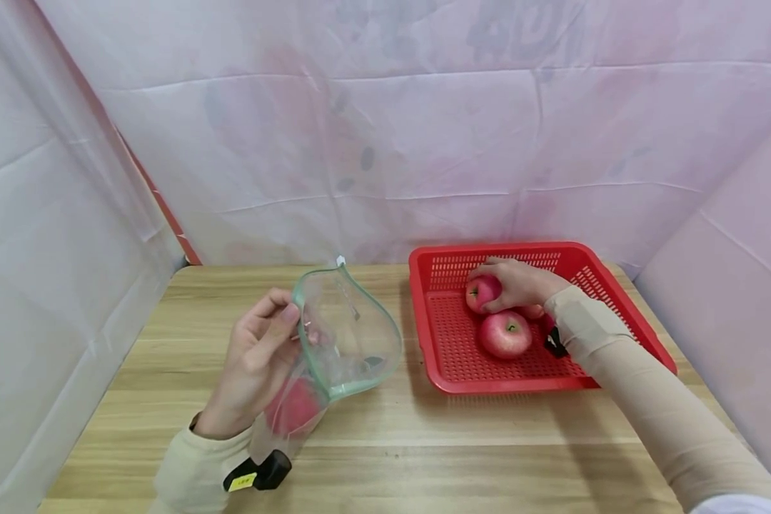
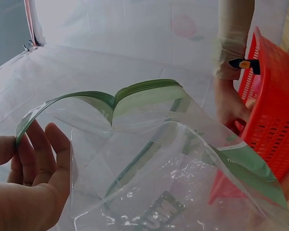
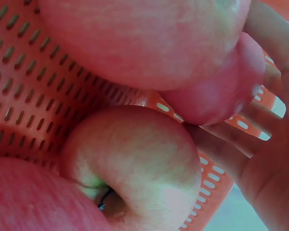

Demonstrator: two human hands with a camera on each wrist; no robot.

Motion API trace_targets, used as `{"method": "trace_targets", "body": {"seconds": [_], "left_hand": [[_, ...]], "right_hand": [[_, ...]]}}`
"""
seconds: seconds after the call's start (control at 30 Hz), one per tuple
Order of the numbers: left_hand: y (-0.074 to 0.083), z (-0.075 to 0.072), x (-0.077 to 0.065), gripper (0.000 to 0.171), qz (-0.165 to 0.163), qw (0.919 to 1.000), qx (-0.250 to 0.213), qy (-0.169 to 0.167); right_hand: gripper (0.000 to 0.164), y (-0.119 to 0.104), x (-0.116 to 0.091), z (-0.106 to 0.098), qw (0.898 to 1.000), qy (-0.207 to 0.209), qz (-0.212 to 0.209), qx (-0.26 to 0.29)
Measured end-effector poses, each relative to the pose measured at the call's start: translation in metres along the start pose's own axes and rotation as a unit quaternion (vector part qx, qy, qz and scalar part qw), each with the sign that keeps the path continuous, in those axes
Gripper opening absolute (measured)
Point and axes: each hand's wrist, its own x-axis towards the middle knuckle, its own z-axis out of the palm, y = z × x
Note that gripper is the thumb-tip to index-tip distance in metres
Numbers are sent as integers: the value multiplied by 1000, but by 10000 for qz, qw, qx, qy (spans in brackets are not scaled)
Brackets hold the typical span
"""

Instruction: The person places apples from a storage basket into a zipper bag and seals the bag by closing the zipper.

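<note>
My left hand (image 1: 257, 360) pinches the green-edged rim of a clear zip bag (image 1: 329, 390), whose mouth gapes wide. A red apple (image 1: 295, 407) shows through the lower part of the bag, close to the left wrist. The bag's green zip strip (image 2: 147, 87) arches up in the left wrist view. Over in the basket, my right hand (image 1: 517, 282) grips a red apple (image 1: 482, 293), with fingers curled round its far side. A second apple (image 1: 505, 334) lies just in front of that hand. Another apple (image 1: 532, 311) is mostly hidden under the hand.
The red plastic basket (image 1: 432, 357) with slotted walls stands on the right of the wooden table (image 1: 398, 464). Pale printed sheets (image 1: 424, 143) hang close behind the table and along both sides. Apples crowd together around the right hand in the right wrist view.
</note>
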Motion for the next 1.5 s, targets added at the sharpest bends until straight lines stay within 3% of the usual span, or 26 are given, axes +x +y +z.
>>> {"method": "trace_targets", "body": {"seconds": [0.47, 0.8, 1.07, 1.5], "left_hand": [[-4, 1, 2, 24, 14, 10000, -26, -17], [-3, 1, 1, 22, -67, 9999, 86, 76], [-5, 2, 2, 19, -108, 9998, 116, 82], [-6, 2, 2, 23, -93, 9993, 371, 55]], "right_hand": [[57, -3, 0, -2, 9999, -14, 133, 55], [66, -8, 4, 4, 9997, -76, 240, -51], [69, -12, 10, 16, 9995, -278, -101, -95], [67, -12, -2, 7, 9999, 61, -72, -37]]}}
